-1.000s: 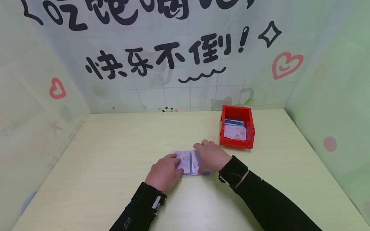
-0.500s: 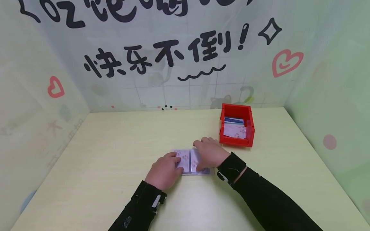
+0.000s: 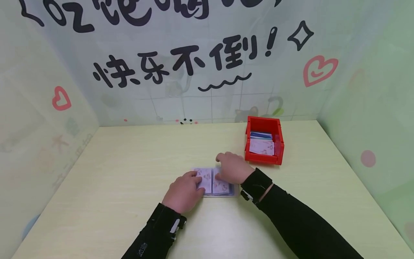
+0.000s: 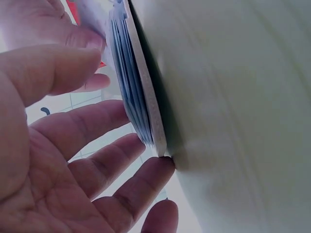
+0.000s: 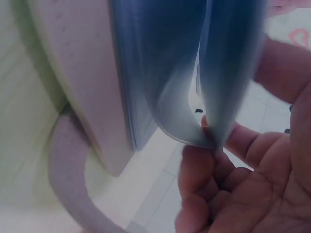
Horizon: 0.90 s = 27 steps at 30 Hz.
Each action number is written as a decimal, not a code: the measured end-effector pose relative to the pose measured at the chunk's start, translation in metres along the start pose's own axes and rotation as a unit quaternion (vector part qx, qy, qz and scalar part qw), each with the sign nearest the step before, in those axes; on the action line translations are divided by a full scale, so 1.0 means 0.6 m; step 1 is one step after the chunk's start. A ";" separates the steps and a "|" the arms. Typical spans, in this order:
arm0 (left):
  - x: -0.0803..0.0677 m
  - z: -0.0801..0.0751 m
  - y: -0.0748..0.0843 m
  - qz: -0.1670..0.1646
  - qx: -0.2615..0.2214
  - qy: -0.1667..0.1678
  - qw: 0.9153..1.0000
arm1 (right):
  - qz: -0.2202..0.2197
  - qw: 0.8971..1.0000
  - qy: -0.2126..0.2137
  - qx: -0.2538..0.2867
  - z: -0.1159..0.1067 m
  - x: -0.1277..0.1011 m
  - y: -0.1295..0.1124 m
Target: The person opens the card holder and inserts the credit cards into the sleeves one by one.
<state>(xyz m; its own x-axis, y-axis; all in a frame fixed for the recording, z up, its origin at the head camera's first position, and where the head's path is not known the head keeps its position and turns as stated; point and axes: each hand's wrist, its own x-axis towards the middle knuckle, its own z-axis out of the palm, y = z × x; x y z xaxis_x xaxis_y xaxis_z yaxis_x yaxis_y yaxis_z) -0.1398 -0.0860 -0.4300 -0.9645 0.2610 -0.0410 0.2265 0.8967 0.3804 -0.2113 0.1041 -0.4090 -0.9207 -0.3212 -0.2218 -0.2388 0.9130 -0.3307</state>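
Note:
A small card album (image 3: 204,181) lies spread on the table, pale pink printed cards showing in its two clear pockets. My left hand (image 3: 183,194) rests along its left side; in the left wrist view the fingertips (image 4: 165,165) touch the stack of page edges (image 4: 127,80). At the upper right of the album, my right hand (image 3: 234,168) pinches a clear sleeve page (image 5: 170,114) by its edge, and the page bows away from the rest. A thick pale cover (image 5: 87,87) and a mauve strap loop (image 5: 68,155) show in the right wrist view.
Behind the right hand stands a red bin (image 3: 263,159), with pink cards (image 3: 262,146) at its front and blue ones behind. A printed cloth backdrop (image 3: 155,108) rises at the table's back edge, with cloth sides left and right.
My right hand has moved slightly up and left over the album, and more of the right pocket's card shows. The left hand has stayed in place.

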 end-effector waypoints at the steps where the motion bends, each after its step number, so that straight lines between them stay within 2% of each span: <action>1: 0.000 0.000 0.000 0.001 0.001 0.000 1.000 | 0.008 1.000 0.002 0.015 0.000 0.002 0.000; 5: 0.000 0.001 0.000 0.002 -0.002 -0.001 1.000 | 0.036 0.998 0.015 0.043 -0.002 0.003 -0.003; 10: -0.001 0.000 0.001 0.001 -0.003 0.001 1.000 | 0.042 0.996 0.032 0.065 -0.007 -0.004 -0.008; 17: -0.001 -0.001 -0.004 -0.002 -0.006 0.005 1.000 | 0.048 0.985 0.048 0.157 -0.005 -0.013 -0.005; 23: 0.000 -0.002 -0.008 -0.006 -0.016 0.005 1.000 | 0.033 0.975 0.026 0.217 0.005 -0.024 -0.006; 27: 0.001 -0.002 -0.010 -0.009 -0.025 0.006 1.000 | 0.020 0.972 0.014 0.234 0.015 -0.031 -0.012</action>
<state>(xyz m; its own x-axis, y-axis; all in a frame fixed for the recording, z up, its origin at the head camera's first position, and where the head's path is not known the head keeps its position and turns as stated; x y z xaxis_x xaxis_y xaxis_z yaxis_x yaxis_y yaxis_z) -0.1418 -0.0916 -0.4311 -0.9698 0.2408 -0.0380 0.2024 0.8823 0.4249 -0.1895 0.1014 -0.4109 -0.9361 -0.2745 -0.2201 -0.0417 0.7077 -0.7052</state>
